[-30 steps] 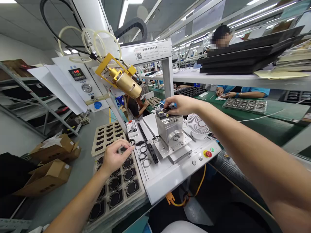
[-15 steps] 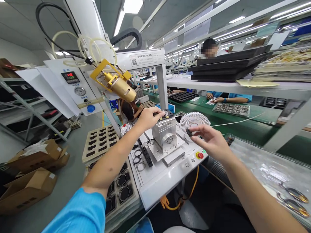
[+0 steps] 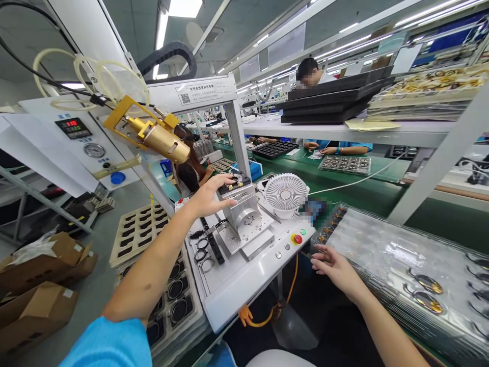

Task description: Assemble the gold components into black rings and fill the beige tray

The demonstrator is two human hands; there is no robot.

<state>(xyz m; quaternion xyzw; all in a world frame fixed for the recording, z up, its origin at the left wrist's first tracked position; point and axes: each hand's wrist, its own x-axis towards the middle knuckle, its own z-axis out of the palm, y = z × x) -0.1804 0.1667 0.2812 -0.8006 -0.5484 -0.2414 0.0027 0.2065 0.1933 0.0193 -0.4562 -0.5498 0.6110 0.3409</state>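
Note:
My left hand (image 3: 214, 196) reaches to a metal fixture block (image 3: 244, 211) on the white machine. Its fingertips rest at a small black part (image 3: 236, 179) on top of the block, and the thumb stretches apart along the block's side. Just what the fingertips touch is partly hidden. My right hand (image 3: 334, 270) hovers past the machine's front right corner, beside a clear plastic tray (image 3: 367, 239). Thumb and fingers are drawn together there, with a small dark sliver at their tips that is too small to name.
Gold dispensing head (image 3: 162, 140) hangs above left of the block. A white fan (image 3: 286, 193) stands behind it, and a red button (image 3: 296, 238) sits at the front edge. Black rings (image 3: 202, 243) lie left of the block. Stacked trays (image 3: 139, 229) stand farther left. Co-workers sit across the green bench.
My right hand has moved down and right, from beside the fan to near the clear tray. My left hand stays at the block, its thumb now lowered and spread. The view has shifted rightward.

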